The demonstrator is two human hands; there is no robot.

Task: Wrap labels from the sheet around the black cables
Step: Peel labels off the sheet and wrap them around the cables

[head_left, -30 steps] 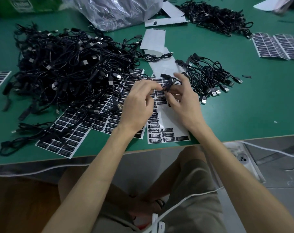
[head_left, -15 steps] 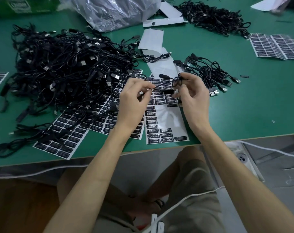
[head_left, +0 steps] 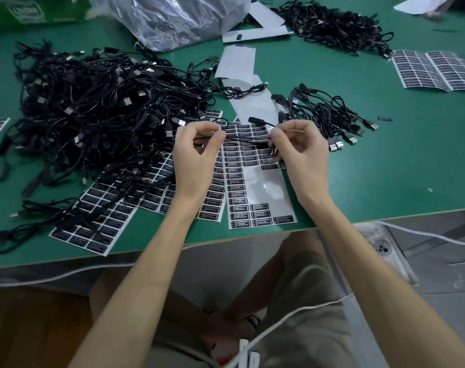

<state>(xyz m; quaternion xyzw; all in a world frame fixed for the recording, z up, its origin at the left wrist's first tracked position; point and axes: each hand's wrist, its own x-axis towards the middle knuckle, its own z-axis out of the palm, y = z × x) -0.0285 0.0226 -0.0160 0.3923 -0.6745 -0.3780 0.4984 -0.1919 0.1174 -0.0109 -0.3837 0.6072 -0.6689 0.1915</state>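
Now the black cable (head_left: 243, 140) stretches left to right just above the label sheet (head_left: 255, 189), my left hand (head_left: 196, 158) pinching it at one side and my right hand (head_left: 303, 155) at the other. That sheet lies directly beneath, equally near both, I judge.

The person wears loose grey-olive fabric shorts (head_left: 305, 301) that end just above the knee. Both forearms are bare from the lower edge of the picture up to the left hand (head_left: 196, 158) and the right hand (head_left: 303, 155), whose fingers are bare as well. A thin white round cable (head_left: 292, 316) crosses the lap over the shorts and runs down to a flat white plastic plug (head_left: 248, 358) at the bottom edge (what it feeds is out of view), and in the shadow between the legs a foot shows in a dark-strapped open sandal (head_left: 252, 320).
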